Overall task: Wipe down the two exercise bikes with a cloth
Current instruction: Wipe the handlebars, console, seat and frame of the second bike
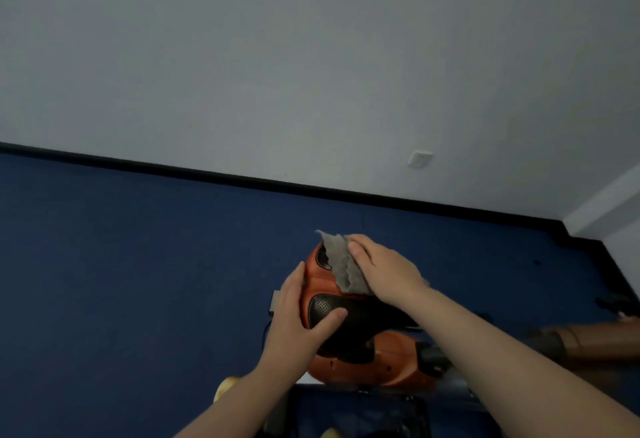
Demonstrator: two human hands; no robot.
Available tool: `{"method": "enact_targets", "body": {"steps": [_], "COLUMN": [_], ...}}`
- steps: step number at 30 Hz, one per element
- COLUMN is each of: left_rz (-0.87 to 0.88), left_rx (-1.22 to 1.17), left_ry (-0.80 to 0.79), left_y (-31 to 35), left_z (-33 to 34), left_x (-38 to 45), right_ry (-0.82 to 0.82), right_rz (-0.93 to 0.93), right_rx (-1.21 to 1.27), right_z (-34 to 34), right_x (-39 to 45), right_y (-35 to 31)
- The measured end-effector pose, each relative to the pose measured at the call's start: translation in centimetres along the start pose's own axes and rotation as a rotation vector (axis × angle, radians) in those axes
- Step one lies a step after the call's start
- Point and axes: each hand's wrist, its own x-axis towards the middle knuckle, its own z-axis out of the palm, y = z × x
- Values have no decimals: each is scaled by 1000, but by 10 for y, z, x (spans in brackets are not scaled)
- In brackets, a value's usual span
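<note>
Exercise bike saddle (327,294), orange with black perforated panels, sits low in the middle of the view, and everything else is placed against it. On its far right half lies a grey cloth (341,262), soft and rumpled with a ragged, wavy edge, one corner sticking up past the saddle's nose. The right hand (382,269) presses down on that cloth with fingers laid flat and close together, palm down, the forearm reaching in from the lower right. The left hand (301,320) grips the saddle's near left side: fingers run along the orange edge and the thumb curls onto the black mesh panel, the wrist angled up from below. Beneath the saddle shows the bike's rounded, glossy orange housing (377,363). Behind the saddle stretches dark blue carpet (138,247), then a black skirting strip (242,179) and a pale wall (311,56) with a white socket (419,159).
</note>
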Motion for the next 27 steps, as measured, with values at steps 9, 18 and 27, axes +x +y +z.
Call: {"method": "enact_targets", "body": {"steps": [9,18,27], "left_rz": [296,468,649], "left_rx": [238,451,521], "left_ry": [-100,-358,-561], "left_y": [4,1,10], "left_z": [-11,-56,-56], "left_x": [14,45,69], "right_ry": [223,361,1028], "right_rz": [426,157,958], "right_rx": [-326,-139,440], "right_z": [8,6,45], "right_x": [-26,-54,-56], "right_y": [0,4,-22]}}
